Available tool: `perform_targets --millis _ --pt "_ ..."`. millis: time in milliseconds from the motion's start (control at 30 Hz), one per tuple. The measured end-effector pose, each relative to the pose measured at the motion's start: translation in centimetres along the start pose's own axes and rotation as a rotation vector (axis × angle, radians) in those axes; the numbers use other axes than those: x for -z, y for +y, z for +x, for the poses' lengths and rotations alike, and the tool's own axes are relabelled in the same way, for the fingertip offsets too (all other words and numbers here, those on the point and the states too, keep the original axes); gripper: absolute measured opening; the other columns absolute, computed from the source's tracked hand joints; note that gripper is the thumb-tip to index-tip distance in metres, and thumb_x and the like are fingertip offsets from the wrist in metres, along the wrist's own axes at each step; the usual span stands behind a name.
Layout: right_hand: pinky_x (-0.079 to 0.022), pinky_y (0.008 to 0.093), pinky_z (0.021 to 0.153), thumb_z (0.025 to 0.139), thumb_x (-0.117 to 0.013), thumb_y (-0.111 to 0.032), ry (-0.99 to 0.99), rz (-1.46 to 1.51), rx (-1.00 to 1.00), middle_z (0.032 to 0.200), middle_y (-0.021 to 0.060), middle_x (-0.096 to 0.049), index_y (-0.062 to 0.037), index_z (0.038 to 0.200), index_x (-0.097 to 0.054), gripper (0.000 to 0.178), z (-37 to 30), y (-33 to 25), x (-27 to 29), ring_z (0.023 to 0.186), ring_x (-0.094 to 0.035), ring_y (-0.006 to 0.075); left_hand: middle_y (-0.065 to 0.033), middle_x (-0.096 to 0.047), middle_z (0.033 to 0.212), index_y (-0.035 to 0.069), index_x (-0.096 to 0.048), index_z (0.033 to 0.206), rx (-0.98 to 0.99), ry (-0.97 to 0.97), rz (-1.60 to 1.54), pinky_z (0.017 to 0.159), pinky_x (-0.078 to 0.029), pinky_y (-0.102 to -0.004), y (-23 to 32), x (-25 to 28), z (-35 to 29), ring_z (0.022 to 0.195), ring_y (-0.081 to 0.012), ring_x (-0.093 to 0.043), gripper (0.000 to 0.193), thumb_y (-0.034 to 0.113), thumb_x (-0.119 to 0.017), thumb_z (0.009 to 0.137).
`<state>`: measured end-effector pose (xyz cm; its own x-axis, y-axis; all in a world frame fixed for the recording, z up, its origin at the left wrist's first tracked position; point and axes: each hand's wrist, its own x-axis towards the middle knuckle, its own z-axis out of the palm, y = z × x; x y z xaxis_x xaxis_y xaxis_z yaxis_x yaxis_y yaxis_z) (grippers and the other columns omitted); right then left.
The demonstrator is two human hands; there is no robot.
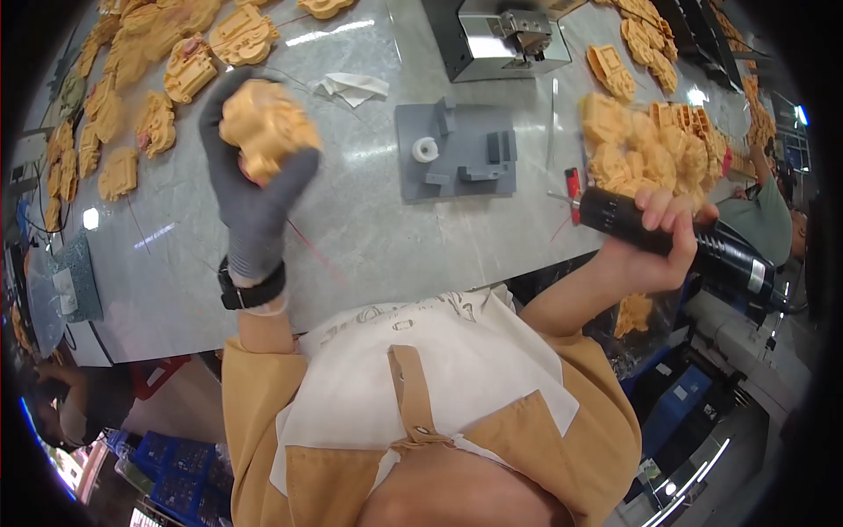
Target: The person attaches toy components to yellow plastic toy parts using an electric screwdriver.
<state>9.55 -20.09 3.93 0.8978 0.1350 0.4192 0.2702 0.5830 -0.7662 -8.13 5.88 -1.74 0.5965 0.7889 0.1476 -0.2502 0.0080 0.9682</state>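
Observation:
My left hand [263,198], in a grey glove, is closed around a yellow-orange moulded plastic part [268,127] above the left side of the table. A thin red wire trails below that part. My bare right hand [663,233] grips a black electric screwdriver [619,215] at the right, its bit pointing left over the table. Between my hands lies a flat grey fixture [474,132] with raised blocks and a white ring [425,150] on it. Close to the screwdriver's tip is a small red tool [573,186].
Several similar yellow parts [189,70] spread over the far left. More are piled [650,145] beyond my right hand. A metal machine [505,44] stands at the back, with a white cloth [351,89] to its left. Other people [764,211] sit at both sides.

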Motion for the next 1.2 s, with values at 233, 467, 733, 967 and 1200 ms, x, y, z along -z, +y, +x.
perform_targets --millis 233,467,733,967,1200 --pt "-0.041 0.0351 0.063 0.081 -0.051 -0.009 -0.023 0.035 -0.049 0.065 0.002 -0.041 -0.0129 0.12 -0.046 0.039 0.0 1.1 -0.5 0.055 -0.044 0.0151 -0.0105 -0.051 0.115 0.01 -0.039 0.125 0.218 -0.221 -0.327 0.086 -0.052 -0.0363 -3.4 -10.0 -2.3 0.113 -0.0242 -0.05 0.08 0.009 -0.085 0.059" --pt "-0.041 0.0349 0.063 0.081 -0.05 -0.009 0.052 0.016 -0.021 0.065 0.0018 -0.04 -0.0125 0.12 -0.045 0.04 0.5 0.9 1.2 0.055 -0.044 0.0149 -0.0094 -0.045 0.13 0.016 -0.056 0.111 -0.498 -0.503 0.994 0.101 -0.034 -0.0526 -4.8 -8.2 -1.2 0.119 -0.0368 -0.045 0.067 0.046 -0.082 0.057" --pt "-0.041 0.0339 0.063 0.081 -0.049 -0.008 -0.047 0.179 -0.042 0.067 0.0016 -0.042 -0.0121 0.124 -0.043 0.043 -0.2 0.3 0.6 0.057 -0.046 0.0148 -0.0109 -0.049 0.128 0.018 -0.053 0.122 -0.659 -0.591 0.962 0.104 -0.035 -0.049 -4.6 -10.5 -0.5 0.121 -0.0345 -0.046 0.075 0.042 -0.082 0.057" --pt "-0.048 0.0243 0.044 0.069 -0.067 0.01 -0.545 0.539 0.091 0.075 0.006 -0.058 -0.0017 0.109 -0.052 0.045 0.0 -3.9 -3.9 0.047 -0.058 0.0147 -0.0117 -0.054 0.117 0.016 -0.052 0.125 -0.659 -0.739 0.956 0.094 -0.044 -0.0426 -5.3 -11.9 0.7 0.113 -0.031 -0.051 0.069 0.039 -0.078 0.065" --pt "-0.042 0.0274 0.031 0.067 -0.056 0.022 -0.608 0.681 -0.02 0.079 0.0097 -0.064 -0.0005 0.07 -0.052 0.023 -1.6 -4.9 -8.7 0.038 -0.05 0.0179 -0.0108 -0.053 0.114 0.017 -0.054 0.124 -0.542 -0.588 1.043 0.088 -0.047 -0.0434 -5.0 -8.0 -0.8 0.111 -0.0329 -0.051 0.072 0.039 -0.08 0.061"
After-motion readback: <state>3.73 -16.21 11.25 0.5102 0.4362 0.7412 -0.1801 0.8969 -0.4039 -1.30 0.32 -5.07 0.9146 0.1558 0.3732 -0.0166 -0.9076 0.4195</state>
